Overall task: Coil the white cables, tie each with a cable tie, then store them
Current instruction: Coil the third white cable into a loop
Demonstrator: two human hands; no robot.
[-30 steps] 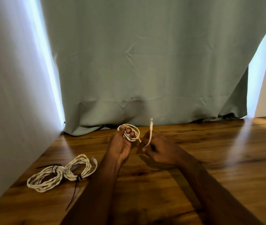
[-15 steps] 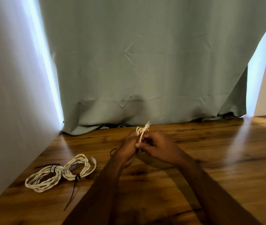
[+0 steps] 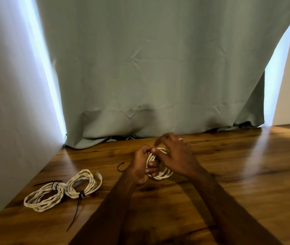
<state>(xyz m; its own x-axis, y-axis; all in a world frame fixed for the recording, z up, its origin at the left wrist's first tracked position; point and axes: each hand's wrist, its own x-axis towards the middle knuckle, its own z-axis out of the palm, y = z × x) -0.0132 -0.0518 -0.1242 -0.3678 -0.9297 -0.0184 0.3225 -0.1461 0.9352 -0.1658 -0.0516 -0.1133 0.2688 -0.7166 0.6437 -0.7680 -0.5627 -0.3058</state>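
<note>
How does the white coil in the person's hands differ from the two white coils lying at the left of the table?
The held coil is gripped by the left hand, with the right hand on it; the two tied coils lie on the wooden table, untouched. The tied coils each carry a black cable tie; no tie shows on the held coil. The held coil looks smaller. All are white twisted cable.

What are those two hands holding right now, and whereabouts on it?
A small coil of white cable. The left hand grips round the bunched loops on the coil's left side; the right hand pinches the strands at its top.
</note>
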